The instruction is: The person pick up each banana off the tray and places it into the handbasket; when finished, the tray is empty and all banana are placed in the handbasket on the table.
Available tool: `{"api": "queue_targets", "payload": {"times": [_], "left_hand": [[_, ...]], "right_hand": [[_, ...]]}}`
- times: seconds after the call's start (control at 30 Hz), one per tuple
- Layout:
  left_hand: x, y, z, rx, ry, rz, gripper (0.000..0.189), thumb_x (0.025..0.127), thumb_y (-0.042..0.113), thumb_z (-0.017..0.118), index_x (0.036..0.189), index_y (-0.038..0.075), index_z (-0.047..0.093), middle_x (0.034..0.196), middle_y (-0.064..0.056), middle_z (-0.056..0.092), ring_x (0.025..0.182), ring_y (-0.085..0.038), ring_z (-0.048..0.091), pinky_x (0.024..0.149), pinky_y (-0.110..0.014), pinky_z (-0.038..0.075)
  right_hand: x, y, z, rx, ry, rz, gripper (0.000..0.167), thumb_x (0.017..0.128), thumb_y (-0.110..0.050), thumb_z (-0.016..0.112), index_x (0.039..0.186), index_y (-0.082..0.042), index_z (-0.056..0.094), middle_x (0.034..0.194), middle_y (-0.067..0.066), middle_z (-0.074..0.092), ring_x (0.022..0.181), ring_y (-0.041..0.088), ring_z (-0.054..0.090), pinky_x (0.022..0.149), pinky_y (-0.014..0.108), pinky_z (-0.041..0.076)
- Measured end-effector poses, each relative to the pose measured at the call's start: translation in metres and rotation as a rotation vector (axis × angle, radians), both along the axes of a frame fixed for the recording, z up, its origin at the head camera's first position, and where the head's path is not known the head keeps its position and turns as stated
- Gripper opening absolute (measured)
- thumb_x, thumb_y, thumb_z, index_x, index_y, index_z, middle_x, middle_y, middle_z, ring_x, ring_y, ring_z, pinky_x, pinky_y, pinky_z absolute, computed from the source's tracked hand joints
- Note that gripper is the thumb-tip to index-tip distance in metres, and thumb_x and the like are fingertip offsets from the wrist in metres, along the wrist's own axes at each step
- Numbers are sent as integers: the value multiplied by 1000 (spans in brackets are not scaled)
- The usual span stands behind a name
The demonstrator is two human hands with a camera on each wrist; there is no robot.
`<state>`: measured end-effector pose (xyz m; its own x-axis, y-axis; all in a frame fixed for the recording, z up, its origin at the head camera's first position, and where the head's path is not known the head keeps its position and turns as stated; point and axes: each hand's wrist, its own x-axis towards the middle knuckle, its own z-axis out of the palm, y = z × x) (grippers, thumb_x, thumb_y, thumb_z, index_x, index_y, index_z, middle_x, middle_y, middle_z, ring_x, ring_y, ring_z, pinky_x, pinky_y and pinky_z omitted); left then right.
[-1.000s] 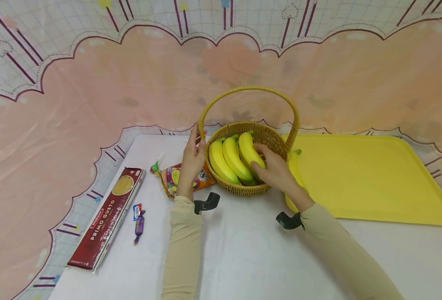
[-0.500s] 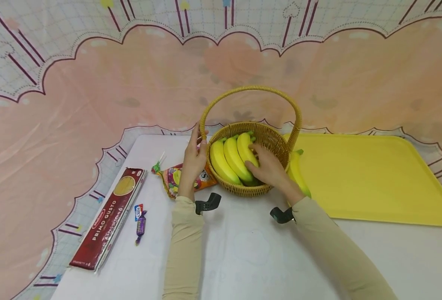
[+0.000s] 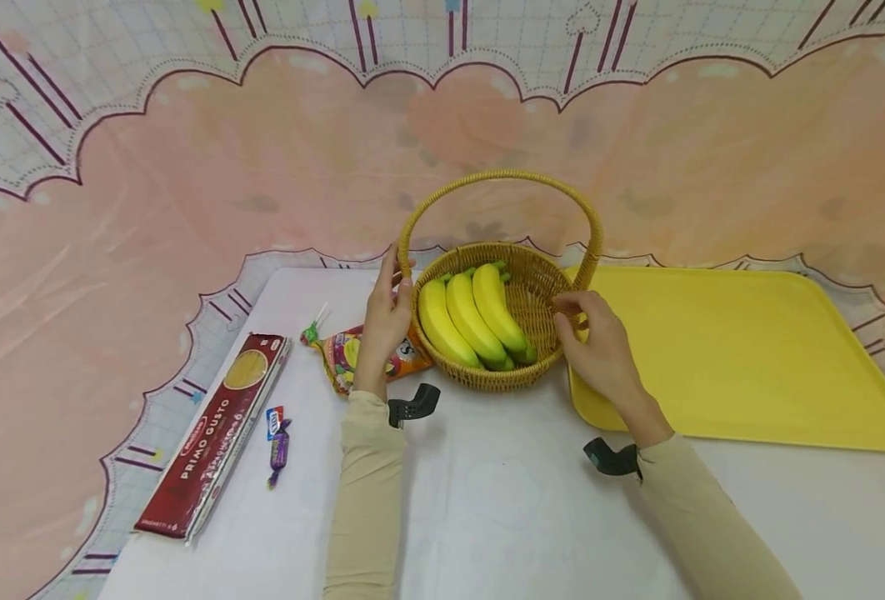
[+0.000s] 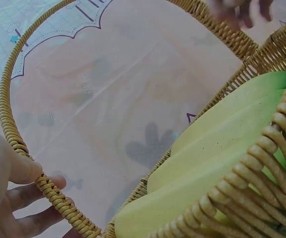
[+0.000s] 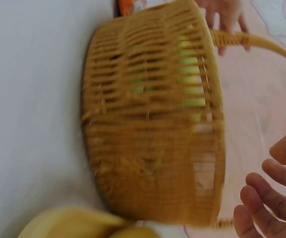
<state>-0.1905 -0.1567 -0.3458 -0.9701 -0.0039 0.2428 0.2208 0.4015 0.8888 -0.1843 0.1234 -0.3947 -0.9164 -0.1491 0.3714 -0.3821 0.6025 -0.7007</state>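
A wicker basket (image 3: 498, 379) with a tall handle holds several yellow bananas (image 3: 467, 321), side by side in its left half. My left hand (image 3: 387, 321) holds the left foot of the handle; in the left wrist view, thumb (image 4: 24, 168) and fingers lie on either side of it. My right hand (image 3: 600, 346) hovers at the basket's right rim, fingers loosely bent with nothing between them. In the right wrist view its fingers (image 5: 267, 198) are apart from the wicker. Another banana (image 5: 73, 223) lies low beside the basket there, mostly hidden by my right hand in the head view.
A yellow tray (image 3: 735, 358) is on the right. Left of the basket lie an orange candy bag (image 3: 345, 354), a lollipop (image 3: 311, 334), a purple-wrapped candy (image 3: 279, 450), a small blue-and-red packet (image 3: 274, 422) and a red spaghetti pack (image 3: 213, 437).
My right hand has lowered a banana beside the others in the basket, let go of it and moved right to the rim. The left hand has stayed at the handle.
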Motion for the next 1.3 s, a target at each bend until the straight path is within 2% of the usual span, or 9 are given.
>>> {"api": "queue_targets", "payload": {"times": [0.13, 0.27, 0.4, 0.57, 0.67, 0.8, 0.97, 1.13, 1.3], "left_hand": [[1, 0, 2, -7, 8, 1, 53, 102, 9, 34, 152, 11, 17, 141, -21, 44, 134, -37, 38, 110, -51, 34], [-1, 0, 0, -3, -7, 2, 53, 102, 9, 34, 152, 12, 16, 142, -21, 43, 135, -37, 38, 110, -50, 34], [-13, -5, -15, 7, -7, 3, 54, 102, 12, 34, 153, 18, 16, 144, -18, 43, 136, -35, 37, 110, -51, 33], [-23, -11, -32, -1, 14, 14, 54, 103, 17, 33, 152, 30, 15, 145, -10, 44, 136, -31, 37, 110, -51, 34], [-24, -11, -35, -7, 20, 18, 54, 103, 18, 33, 152, 32, 15, 144, -8, 45, 136, -29, 38, 109, -50, 35], [-24, -11, -37, -14, 28, 19, 54, 103, 19, 34, 151, 33, 15, 143, -8, 46, 136, -28, 38, 109, -50, 36], [-25, -10, -38, -18, 46, 19, 54, 103, 18, 34, 151, 33, 17, 141, -10, 47, 134, -30, 40, 107, -51, 37], [-24, -10, -36, -18, 54, 19, 53, 103, 17, 34, 151, 33, 18, 140, -11, 48, 133, -31, 41, 107, -50, 37], [-22, -10, -35, -3, 45, 13, 53, 103, 18, 34, 151, 30, 17, 142, -13, 47, 134, -32, 39, 107, -52, 36]], "right_hand": [[10, 21, -12, 9, -17, -51, 25, 95, -14, 51, 114, 0, 57, 108, 12, 57, 99, 25, 53, 79, 40, 44], [17, 38, -28, 43, -80, -86, 28, 95, -16, 51, 117, 1, 56, 111, 15, 56, 101, 28, 52, 80, 40, 43], [18, 49, -39, 86, -160, -92, 38, 95, -23, 54, 126, -1, 52, 120, 19, 52, 108, 32, 50, 84, 45, 44], [11, 54, -42, 145, -286, -56, 57, 94, -36, 55, 138, -2, 41, 130, 22, 47, 114, 37, 48, 91, 53, 43], [8, 56, -43, 178, -373, -31, 65, 94, -39, 54, 143, -2, 33, 133, 25, 46, 118, 40, 47, 95, 55, 41], [8, 59, -43, 180, -440, -23, 64, 95, -36, 52, 145, -3, 31, 134, 25, 47, 120, 41, 47, 98, 55, 40], [19, 69, -40, 148, -452, -20, 61, 96, -36, 50, 146, -7, 31, 135, 25, 46, 120, 41, 46, 95, 55, 41], [37, 81, -34, 115, -399, -9, 58, 96, -35, 50, 144, -8, 33, 132, 24, 49, 118, 40, 48, 92, 52, 44], [58, 90, -25, 103, -287, -7, 49, 95, -27, 52, 140, -9, 41, 124, 20, 56, 110, 32, 53, 84, 25, 45]]}}
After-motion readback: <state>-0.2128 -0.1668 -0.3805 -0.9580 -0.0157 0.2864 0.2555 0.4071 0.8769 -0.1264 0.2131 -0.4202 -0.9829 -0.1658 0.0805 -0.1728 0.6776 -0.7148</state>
